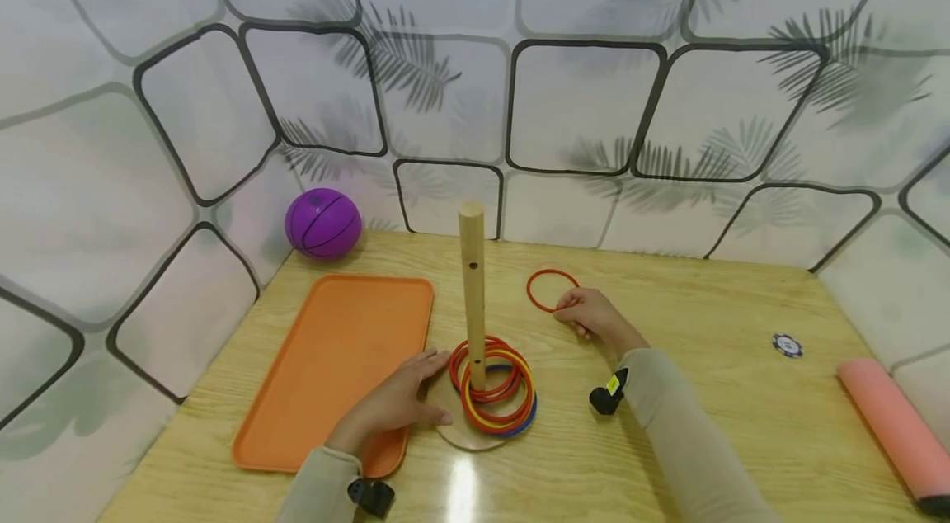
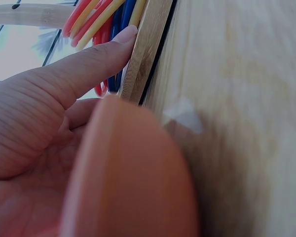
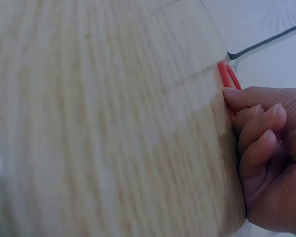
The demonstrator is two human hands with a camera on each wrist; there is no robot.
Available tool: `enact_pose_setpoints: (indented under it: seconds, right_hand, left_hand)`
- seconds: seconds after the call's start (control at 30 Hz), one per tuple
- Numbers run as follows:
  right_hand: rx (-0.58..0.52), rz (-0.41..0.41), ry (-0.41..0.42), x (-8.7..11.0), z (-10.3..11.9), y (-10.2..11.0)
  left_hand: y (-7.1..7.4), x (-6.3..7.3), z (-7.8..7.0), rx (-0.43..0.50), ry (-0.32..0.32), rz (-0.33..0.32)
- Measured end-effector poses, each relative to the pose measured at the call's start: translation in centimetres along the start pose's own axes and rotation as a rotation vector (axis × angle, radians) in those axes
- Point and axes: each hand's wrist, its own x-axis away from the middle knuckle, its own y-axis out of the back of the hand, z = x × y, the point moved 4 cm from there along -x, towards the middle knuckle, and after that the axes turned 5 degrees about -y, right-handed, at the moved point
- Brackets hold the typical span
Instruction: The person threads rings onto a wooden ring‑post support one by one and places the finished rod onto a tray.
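Observation:
A wooden post [image 1: 472,292] rises from a round wooden base [image 1: 463,434]. Red, yellow and blue rings [image 1: 529,403] lie stacked around its foot, some tilted off centre. My left hand [image 1: 393,399] rests at the base's left side with fingers extended; in the left wrist view its thumb [image 2: 96,66] touches the base's edge beside the rings. To the right of the post, my right hand [image 1: 594,317] pinches a single red ring [image 1: 530,292] by its near edge. The right wrist view shows that ring [image 3: 229,74] between thumb and forefinger, low over the table.
An orange tray [image 1: 337,350] lies left of the post, partly under my left forearm's reach. Behind it sits a purple ball [image 1: 323,223] by the wall. A poker chip [image 1: 787,345] and a pink cylinder [image 1: 894,432] lie at the right of the wooden table [image 1: 712,300].

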Motion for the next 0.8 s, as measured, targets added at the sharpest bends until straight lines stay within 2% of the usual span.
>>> enact_pose_setpoints:
  seconds: [0.1, 0.37, 0.57, 0.8]
  right_hand:
    - [0.039, -0.027, -0.006, 0.2, -0.1, -0.2]
    - [0.141, -0.037, 0.033, 1.6, -0.3, -0.4]
    - [0.199, -0.033, 0.136, 3.4, 0.0, -0.1]
    - [0.152, -0.072, 0.158, 6.0, 1.4, 1.2]
  left_hand:
    - [-0.1, 0.1, 0.1, 0.008, 0.002, -0.001]
    - [-0.2, 0.0, 0.3, 0.000, 0.012, 0.003]
    - [-0.1, -0.2, 0.2, -0.016, -0.006, 0.001]
    - [-0.1, 0.0, 0.3, -0.004, 0.004, 0.007]
